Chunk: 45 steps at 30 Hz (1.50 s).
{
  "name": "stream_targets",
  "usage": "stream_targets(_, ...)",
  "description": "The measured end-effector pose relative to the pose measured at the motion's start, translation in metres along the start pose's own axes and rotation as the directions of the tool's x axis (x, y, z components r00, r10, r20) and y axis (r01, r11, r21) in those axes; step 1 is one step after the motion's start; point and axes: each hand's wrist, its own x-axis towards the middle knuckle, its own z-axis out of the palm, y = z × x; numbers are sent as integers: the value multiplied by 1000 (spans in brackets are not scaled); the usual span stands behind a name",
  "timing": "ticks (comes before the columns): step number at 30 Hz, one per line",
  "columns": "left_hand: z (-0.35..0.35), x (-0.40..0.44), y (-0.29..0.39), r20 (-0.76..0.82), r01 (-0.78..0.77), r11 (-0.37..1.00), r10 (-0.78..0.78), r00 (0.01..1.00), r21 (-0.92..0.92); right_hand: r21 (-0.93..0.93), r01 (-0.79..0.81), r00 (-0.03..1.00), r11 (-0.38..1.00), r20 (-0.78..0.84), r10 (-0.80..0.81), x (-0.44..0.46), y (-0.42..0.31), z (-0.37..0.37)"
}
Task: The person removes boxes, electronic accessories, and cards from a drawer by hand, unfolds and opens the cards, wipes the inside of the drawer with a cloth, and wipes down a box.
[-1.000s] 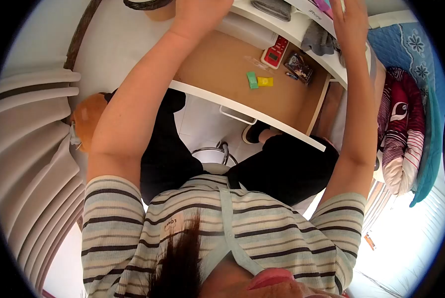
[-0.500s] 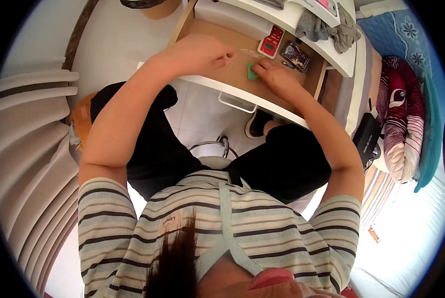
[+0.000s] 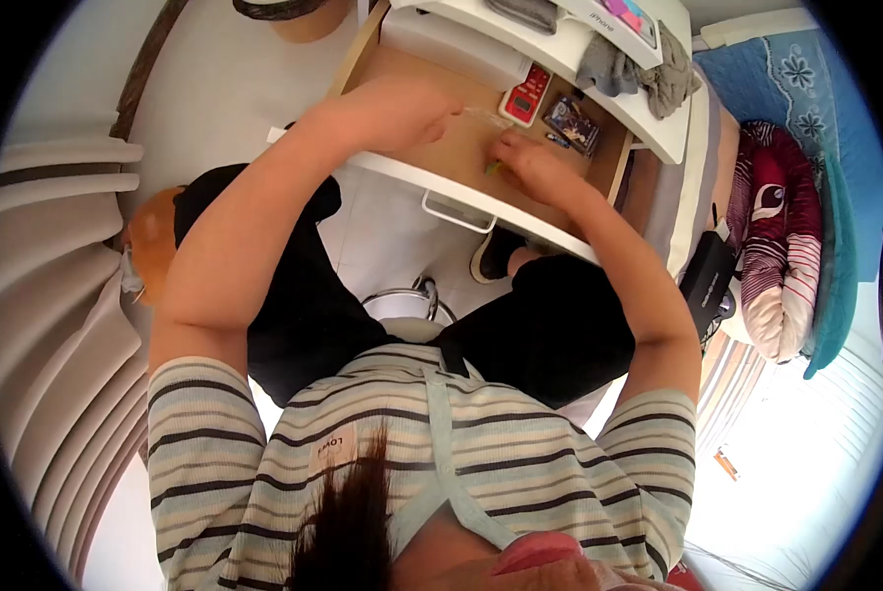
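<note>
An open drawer (image 3: 441, 189) with a brown bottom lies in front of me. Over its left part hangs my left hand (image 3: 412, 113), fingers curled together; whether they hold anything is hidden. My right hand (image 3: 532, 165) reaches into the middle of the drawer, its fingers closed on the small green and yellow packets (image 3: 493, 168), which are mostly covered by the fingers. Behind that hand lie a red and white device (image 3: 525, 97) and a dark picture box (image 3: 572, 123). A white box (image 3: 451, 49) sits along the drawer's back.
Above the drawer, the white desktop (image 3: 560, 49) bears an iPhone box (image 3: 614, 28) and grey cloths (image 3: 666, 74). A black box (image 3: 706, 271) and a maroon cushion (image 3: 769, 207) are at the right. A bin (image 3: 308, 22) stands at the upper left; pleated curtains hang at the left.
Both hands have come down from the desktop area to the drawer. My right hand has closed over the green and yellow packets. The view has shifted slightly.
</note>
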Motion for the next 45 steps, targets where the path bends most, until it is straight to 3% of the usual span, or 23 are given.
stream_targets(3, -4, -3, 5, 69, 34, 999, -36, 997, 19, -97, -51, 997, 994, 61, 57, -5, -9, -13)
stream_targets(6, -7, -4, 3, 65, 58, 997, -62, 996, 57, -27, -92, 996, 995, 15, 92, -1, -30, -48)
stream_targets(8, -8, -4, -1, 35, 10, 997, -13, 999, 81, 226, 11, 959, 974, -278, 53, 10, -47, -86)
stream_targets(12, -7, -1, -6, -69, 3, 993, 5, 998, 118, 87, 23, 824, 996, -566, 30, 51, -50, -149)
stream_targets(13, -6, 0, -8, -114, 1, 996, 9, 993, 85, -77, -13, 777, 997, -628, -38, 66, -40, -161)
stream_targets(14, -7, 1, -10, -159, -3, 999, 11, 987, 52, -18, -207, 818, 978, -552, 163, 79, -52, -182)
stream_targets(15, -7, 2, -12, -159, -2, 999, 11, 987, 54, -18, -206, 817, 978, -553, 162, 89, -46, -183)
stream_targets(17, -7, 4, -17, -208, -7, 995, 27, 978, 100, -155, -172, 720, 973, -694, 17, 109, -32, -182)
stream_targets(20, -5, 2, -24, -295, -6, 991, 45, 954, 133, -238, -183, 693, 954, -720, -46, 109, -40, -177)
stream_targets(23, -8, -4, -30, -310, 31, 988, 17, 951, 150, -237, -154, 693, 959, -718, -66, 77, -57, -142)
stream_targets(25, -11, -10, -30, -327, 53, 988, -4, 945, 142, -355, -13, 829, 935, -527, -189, 51, -48, -94)
stream_targets(27, -13, -10, -29, -338, 56, 988, -3, 941, 147, -301, -22, 944, 953, -321, -80, 34, -40, -56)
stream_targets(29, -12, -10, -27, -179, 84, 979, -50, 983, 187, -311, -111, 941, 944, -339, -1, 28, -12, -25)
stream_targets(30, -14, -8, -23, -173, 69, 979, -36, 984, 190, -320, -188, 931, 928, -359, 64, 25, 0, -16)
stream_targets(32, -20, -6, -13, 18, 189, 964, -195, 981, 186, -311, -293, 909, 904, -384, 163, 23, 2, -7)
stream_targets(33, -20, -6, -11, 20, 177, 965, -185, 983, 194, -302, -378, 883, 875, -401, 244, 25, 2, -3)
stream_targets(35, -18, -7, -13, -25, 99, 980, -96, 995, 174, -258, -339, 869, 905, -455, 196, 30, 4, 4)
stream_targets(39, -10, -2, -18, -31, 80, 983, -76, 997, 162, -250, -283, 933, 926, -294, 206, 15, -8, 3)
stream_targets(41, -11, -1, -14, -23, 87, 984, -84, 996, 156, -69, -270, 953, 961, -163, 256, 6, -13, -8)
stream_targets(45, -9, 0, -11, -56, 67, 986, -59, 997, 154, -75, -458, 839, 886, -365, 402, 10, -16, -10)
